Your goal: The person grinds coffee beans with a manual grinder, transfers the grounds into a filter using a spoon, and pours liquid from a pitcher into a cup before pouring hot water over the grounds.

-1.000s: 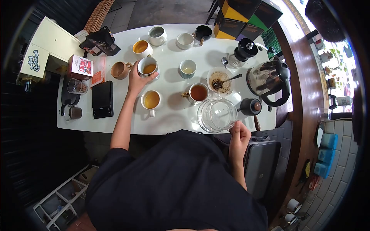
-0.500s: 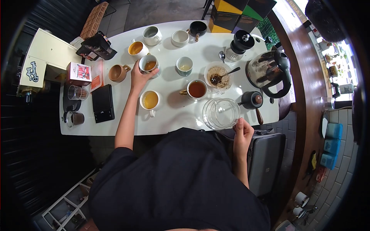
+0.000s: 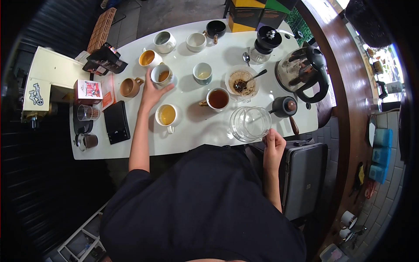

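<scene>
Landmark = dark-tea mug (image 3: 218, 99), upright on white table (image 3: 187, 137); all places taken from it.

L hand (image 3: 152, 92): left of mug, a bit farther from body. Grip wide: thumb splayed one side, fingers up the other, grey-rimmed cup (image 3: 162, 76) in the gap. Contact w/ cup wall: can't tell for sure; no firm wrap seen. Cup has some amber drink, sits left of & beyond mug; looks upright, long axis vert.

Key relation: cup lies straight ahead of L palm, at finger end, between thumb & fingers. L hand by far the nearer; R hand well apart, opp. side of mug.

R hand (image 3: 275, 146): right of mug, nearer body. Grip narrow, pinched on handle side of glass server (image 3: 244, 127). Server right of mug & body-side; its bowl lies left of & beyond R grip, handle side toward that hand. Base on table or just above it: can't tell.

Nearby: yellow-drink cup (image 3: 167, 115) left of mug, slightly body-side, handle toward body. Pale-drink cup (image 3: 202, 74) beyond mug, bit left. Orange-lined cup (image 3: 148, 58) far left & beyond, just past L hand's cup. Brown mug (image 3: 129, 87) farther left. Dripper (image 3: 250, 90) right of mug, slightly beyond; wet grounds & spoon (image 3: 258, 75) in it. Kettle (image 3: 294, 76) well right & beyond.
</scene>
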